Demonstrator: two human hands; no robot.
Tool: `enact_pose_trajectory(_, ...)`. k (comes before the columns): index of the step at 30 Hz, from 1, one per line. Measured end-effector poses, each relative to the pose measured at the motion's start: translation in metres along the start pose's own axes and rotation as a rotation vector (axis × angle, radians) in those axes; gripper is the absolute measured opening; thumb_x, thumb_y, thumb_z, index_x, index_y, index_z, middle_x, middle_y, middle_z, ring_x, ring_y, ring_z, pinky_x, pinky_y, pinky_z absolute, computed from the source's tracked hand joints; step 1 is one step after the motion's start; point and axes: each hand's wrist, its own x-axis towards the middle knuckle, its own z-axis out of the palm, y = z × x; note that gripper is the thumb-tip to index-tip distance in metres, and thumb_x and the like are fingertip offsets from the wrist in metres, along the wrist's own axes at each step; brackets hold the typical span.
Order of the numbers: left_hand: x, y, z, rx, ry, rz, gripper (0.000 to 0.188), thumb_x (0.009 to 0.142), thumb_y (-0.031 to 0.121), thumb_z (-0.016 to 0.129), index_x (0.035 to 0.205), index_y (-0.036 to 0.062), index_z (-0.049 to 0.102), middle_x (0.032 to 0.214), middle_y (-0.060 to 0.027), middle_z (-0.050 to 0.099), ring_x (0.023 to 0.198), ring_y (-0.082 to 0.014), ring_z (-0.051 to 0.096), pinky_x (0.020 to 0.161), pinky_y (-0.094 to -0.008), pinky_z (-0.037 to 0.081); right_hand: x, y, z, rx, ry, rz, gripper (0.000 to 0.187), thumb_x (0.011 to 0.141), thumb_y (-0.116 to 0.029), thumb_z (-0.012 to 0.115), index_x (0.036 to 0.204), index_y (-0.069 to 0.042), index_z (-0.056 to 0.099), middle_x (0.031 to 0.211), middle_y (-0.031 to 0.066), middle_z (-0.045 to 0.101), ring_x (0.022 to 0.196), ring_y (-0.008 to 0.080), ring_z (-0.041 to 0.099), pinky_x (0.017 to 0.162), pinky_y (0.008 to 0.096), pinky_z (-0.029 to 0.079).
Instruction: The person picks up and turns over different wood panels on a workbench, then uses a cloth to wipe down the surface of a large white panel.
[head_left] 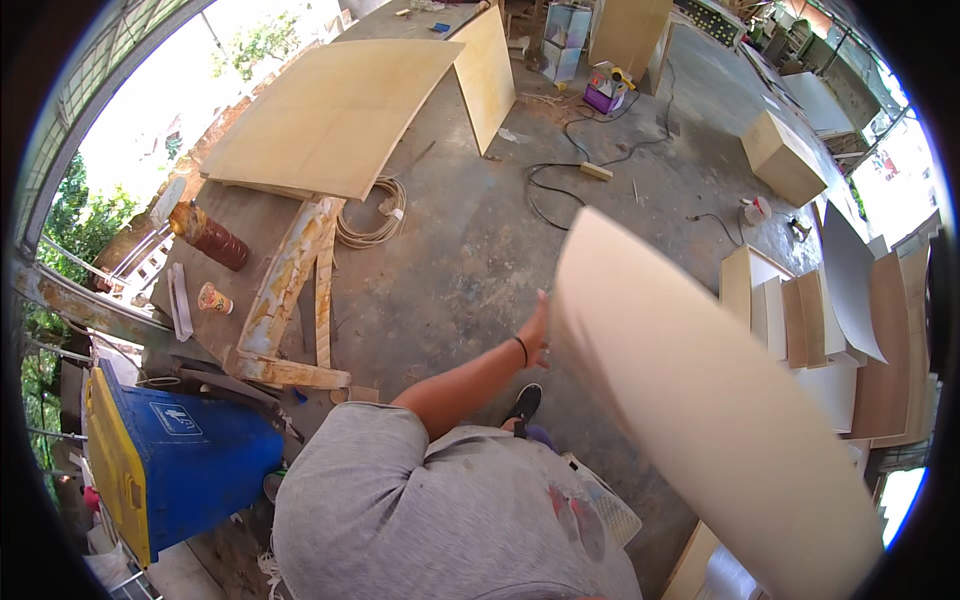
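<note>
Strong daylight pours through the open left side, washing out much of the view beyond; green trees [72, 205] show past a metal railing [100, 265]. The scuffed, stained concrete floor [450, 240] stretches to the far end. At left, a broad pale wooden panel [330, 115] lies over a paint-flaked wooden frame [285, 285], with a yellow-lidded blue bin [215, 470] nearer. On the right stand a boxy wooden cabinet [785, 160] and several upright boards [885, 345].

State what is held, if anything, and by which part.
Apparently a pale board, left grip at its left edge; finger contact is unclear. Right grip unseen.
</note>
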Motion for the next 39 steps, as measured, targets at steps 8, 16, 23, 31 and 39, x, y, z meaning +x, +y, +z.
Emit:
enact_pose_trajectory(8, 0.083, 0.005, -0.063, -0.343, 0.230, -0.320, 0.105, 0.066, 0.087, 0.031, 0.145, 0.0190, 0.016, 0.151, -0.0125, -0.005, 0.137, -0.0383, -0.004, 0.098, -0.0702, 0.010, 0.108, -0.077, 0.057, 0.221, -0.032, -0.301, 0.036, 0.085, -0.026, 0.052, 0.107, 0.004, 0.051, 0.103, 0.0242, 0.055, 0.092, 0.0318, 0.055, 0.077, 0.0401, 0.047)
enact_pose_trajectory(16, 0.158, 0.030, -0.070, -0.195, 0.195, -0.069, 0.108, 0.064, 0.089, 0.030, 0.145, 0.0185, 0.018, 0.152, -0.0099, 0.004, 0.137, -0.0347, 0.006, 0.101, -0.0652, 0.012, 0.143, -0.301, 0.013, 1.610, -0.281, -0.980, 0.034, 0.074, -0.030, 0.058, 0.072, 0.004, 0.057, 0.062, 0.0189, 0.056, 0.054, 0.0328, 0.057, 0.050, 0.0418, 0.049)
enact_pose_trajectory(23, 0.175, 0.127, -0.052, -0.351, 0.318, 0.021, 0.102, 0.069, 0.086, 0.024, 0.142, 0.0155, 0.026, 0.148, -0.0131, 0.018, 0.134, -0.0364, 0.017, 0.100, -0.0644, 0.011, 0.190, -0.402, 0.054, 1.650, -0.367, -0.859, 0.034, 0.082, -0.027, 0.050, 0.098, 0.002, 0.048, 0.094, 0.0177, 0.048, 0.085, 0.0304, 0.047, 0.074, 0.0414, 0.038)
enact_pose_trajectory(31, 0.194, 0.207, -0.111, -0.555, 0.208, -0.026, 0.069, 0.081, 0.058, 0.042, 0.129, 0.0079, 0.039, 0.132, -0.0189, 0.037, 0.125, -0.0420, 0.028, 0.096, -0.0696, 0.023, 0.229, -0.429, 0.155, 1.563, -0.615, -0.310, 0.044, 0.091, -0.024, 0.042, 0.128, 0.000, 0.038, 0.131, 0.0163, 0.038, 0.120, 0.0276, 0.036, 0.100, 0.0410, 0.025)
enact_pose_trajectory(39, 0.184, 0.217, -0.165, -0.721, -0.099, 0.004, 0.009, 0.069, 0.013, 0.053, 0.064, 0.0065, 0.058, 0.097, -0.0088, 0.059, 0.100, -0.0319, 0.055, 0.096, -0.0534, 0.039, 0.241, -0.488, 0.259, 1.600, -0.716, -0.077, 0.049, 0.089, -0.030, 0.042, 0.129, -0.002, 0.046, 0.142, 0.0140, 0.033, 0.137, 0.0272, 0.016, 0.109, 0.0492, 0.012)
